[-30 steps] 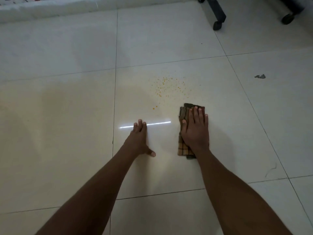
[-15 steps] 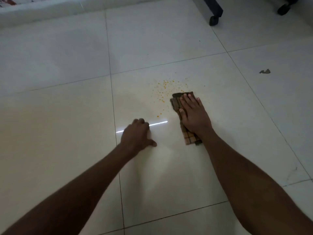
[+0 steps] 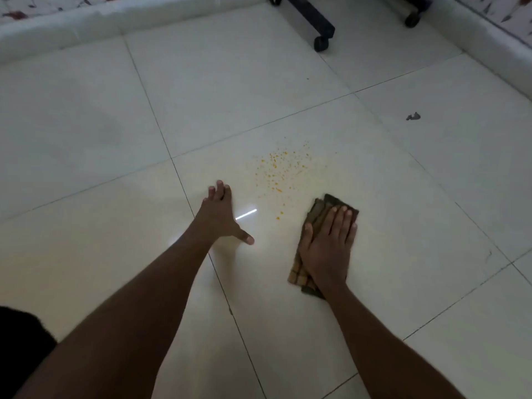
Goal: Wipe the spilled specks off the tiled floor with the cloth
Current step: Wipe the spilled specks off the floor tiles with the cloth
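Small orange-yellow specks [image 3: 277, 171] lie scattered on a pale floor tile [image 3: 388, 214]. A folded brown checked cloth [image 3: 319, 210] lies flat on the tile, below and right of the specks, not touching the main patch. My right hand [image 3: 326, 249] presses palm-down on the cloth, fingers spread over it. My left hand [image 3: 220, 216] rests flat on the bare tile to the left of the specks, fingers extended, thumb out, holding nothing.
A small dark scrap [image 3: 413, 116] lies on the tile at the right. Black chair legs with castors [image 3: 321, 43] stand at the top. A white raised skirting [image 3: 57, 24] runs along the far and right edges. A bright light reflection [image 3: 246, 214] shows between my hands.
My right hand has drawn the cloth back down and right, away from the specks it was touching half a second ago. My left hand has flattened from a curled pose.
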